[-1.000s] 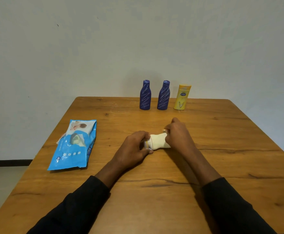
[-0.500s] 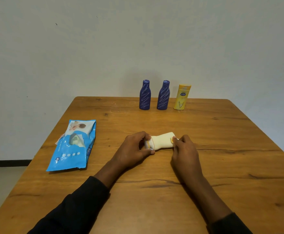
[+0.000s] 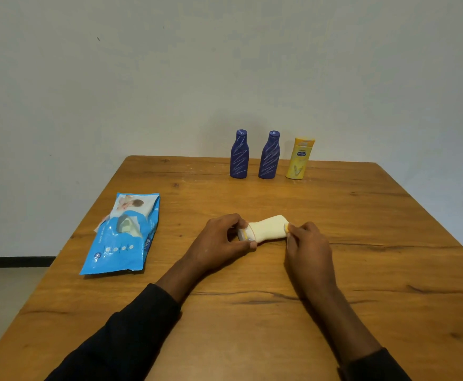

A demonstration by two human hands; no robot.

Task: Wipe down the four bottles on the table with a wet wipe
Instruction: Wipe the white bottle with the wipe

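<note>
Left hand (image 3: 222, 240) and right hand (image 3: 307, 244) are closed on a wipe-wrapped bottle (image 3: 269, 229); three standing bottles (image 3: 269, 156) are judged not yet wiped.

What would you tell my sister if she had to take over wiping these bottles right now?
The left hand grips the cap end of the lying bottle. The right hand pinches the wet wipe wrapped round it.
Two blue bottles and a yellow bottle stand at the far edge of the table; the wipes pack lies on the left.
Done: wipe out, one bottle under way. Left: finish it; I cannot tell whether the other three are wiped.
</note>
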